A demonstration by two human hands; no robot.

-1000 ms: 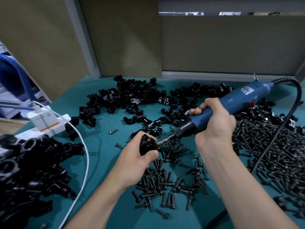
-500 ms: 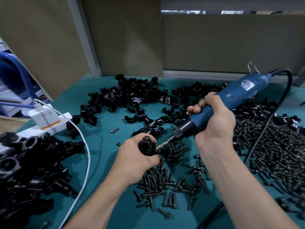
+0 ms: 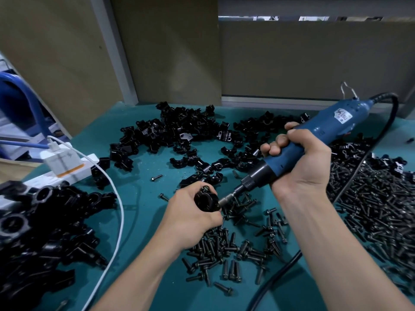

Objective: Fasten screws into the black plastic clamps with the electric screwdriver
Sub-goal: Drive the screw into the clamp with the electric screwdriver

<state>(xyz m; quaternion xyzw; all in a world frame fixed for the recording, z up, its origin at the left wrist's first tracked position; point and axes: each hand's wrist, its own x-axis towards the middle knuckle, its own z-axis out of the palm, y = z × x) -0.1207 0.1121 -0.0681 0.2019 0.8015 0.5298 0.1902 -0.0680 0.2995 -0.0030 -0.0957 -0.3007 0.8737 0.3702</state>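
While clutching clamp (image 3: pixel 206 201) in left hand (image 3: pixel 190 218), sets screwdriver (image 3: pixel 332 126) bit against it. Grips barrel in right hand (image 3: pixel 301 167) (all fingers clamped).

Single head-worn view, angled forward-down, close over teal tabletop (image 3: pixel 139 198)

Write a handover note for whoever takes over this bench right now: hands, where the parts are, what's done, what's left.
Left hand grips one black clamp.
Right hand grips the electric screwdriver, its bit against that clamp's side.
Loose screws lie just below the hands; a bigger screw pile sits at right.
Open clamps are heaped at the far middle; another black heap at left, likely finished ones.
Done: unclear whether this screw is seated. Left: finish it, then the far heap.
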